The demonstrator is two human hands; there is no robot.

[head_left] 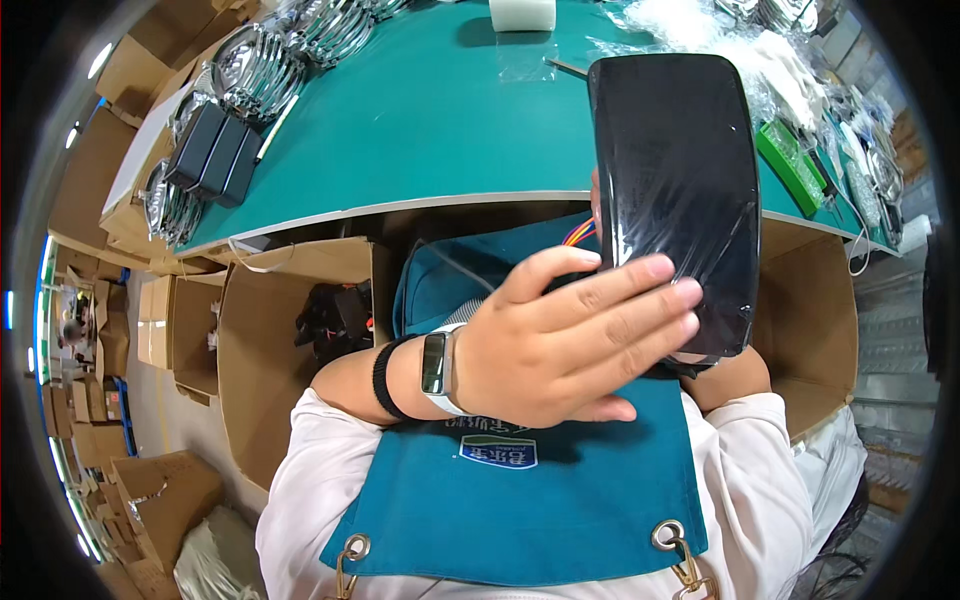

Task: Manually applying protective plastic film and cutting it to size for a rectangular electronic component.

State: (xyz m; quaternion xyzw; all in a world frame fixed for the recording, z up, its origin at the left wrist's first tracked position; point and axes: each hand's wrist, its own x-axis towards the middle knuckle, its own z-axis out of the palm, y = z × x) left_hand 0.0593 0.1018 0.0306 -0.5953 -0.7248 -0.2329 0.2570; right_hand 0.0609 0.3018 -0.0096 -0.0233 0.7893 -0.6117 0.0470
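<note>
A glossy black panel point(680, 150), rounded at the corners and wrapped in wrinkled clear film, is held tilted up over my lap. My left hand point(570, 335) lies flat against its lower front, fingers stretched out, touching the film. Behind the panel, my right hand point(596, 203) is almost wholly hidden; only a bit of finger shows at the left edge, and the forearm leads up beneath it, gripping it from the back. Thin red and yellow wires point(578, 234) come out beside that edge.
A green-topped table point(430, 130) stands ahead. On it are stacked dark boxes point(215, 155), coiled metal rings point(255, 70), a white roll point(523, 14), clear plastic bags point(720, 35) and a green tool-like thing point(790, 165). Open cardboard boxes point(270, 380) flank me, one holding black parts point(335, 320).
</note>
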